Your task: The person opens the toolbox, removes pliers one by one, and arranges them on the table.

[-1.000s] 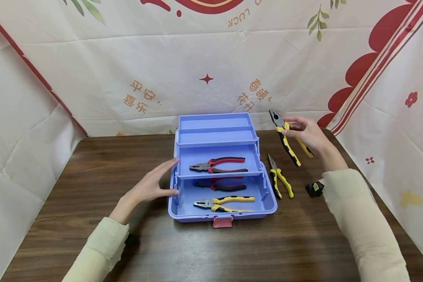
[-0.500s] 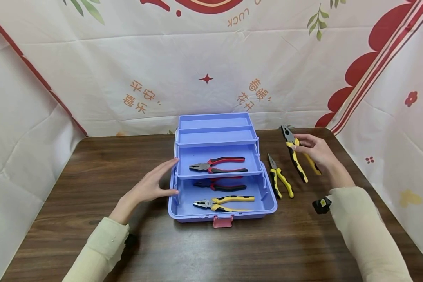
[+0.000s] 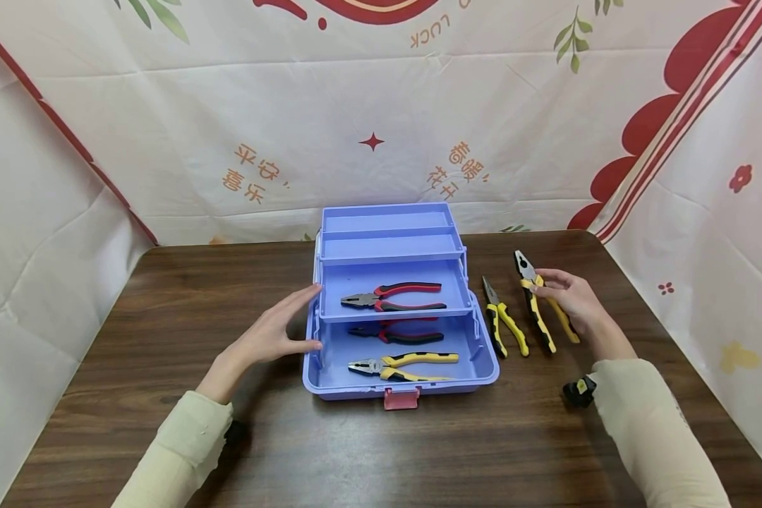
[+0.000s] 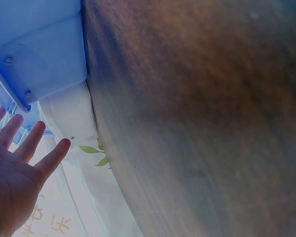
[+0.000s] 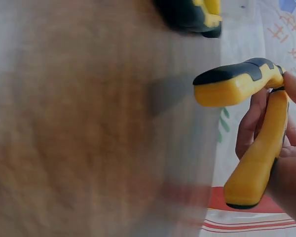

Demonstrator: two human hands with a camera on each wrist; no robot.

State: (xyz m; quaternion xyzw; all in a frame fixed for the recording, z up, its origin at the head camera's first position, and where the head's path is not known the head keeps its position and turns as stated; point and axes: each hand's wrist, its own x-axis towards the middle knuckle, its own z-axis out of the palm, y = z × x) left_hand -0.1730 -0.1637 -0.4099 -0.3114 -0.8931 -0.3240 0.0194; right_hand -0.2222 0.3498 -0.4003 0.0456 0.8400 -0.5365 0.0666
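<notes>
My right hand [image 3: 570, 302] pinches yellow-and-black combination pliers [image 3: 533, 296] near the pivot, head pointing away, low over the table's right side. In the right wrist view the spread handles of these pliers [image 5: 256, 148] hang from the fingers. Just left of them, yellow-and-black long-nose pliers [image 3: 500, 319] lie on the table. My left hand [image 3: 273, 330] rests at the left side of an opened blue toolbox [image 3: 311, 381], fingers spread and straight. In the left wrist view that hand [image 4: 19, 168] has nothing in its grasp.
Red-and-black pliers [image 3: 381, 299] lie in the toolbox's lower tray [image 3: 336, 271]. The bottom compartment holds another red-and-black pair [image 3: 413, 337], partly hidden by the tray, and yellow-and-black pliers [image 3: 381, 367]. A pink latch [image 3: 401, 400] hangs at the front. Printed cloth [image 3: 228, 106] encloses the wooden table [image 3: 381, 451].
My right hand has brought the combination pliers down and toward me, slightly rightward, from above the table's back edge to beside the long-nose pliers. The left hand and toolbox have stayed in place.
</notes>
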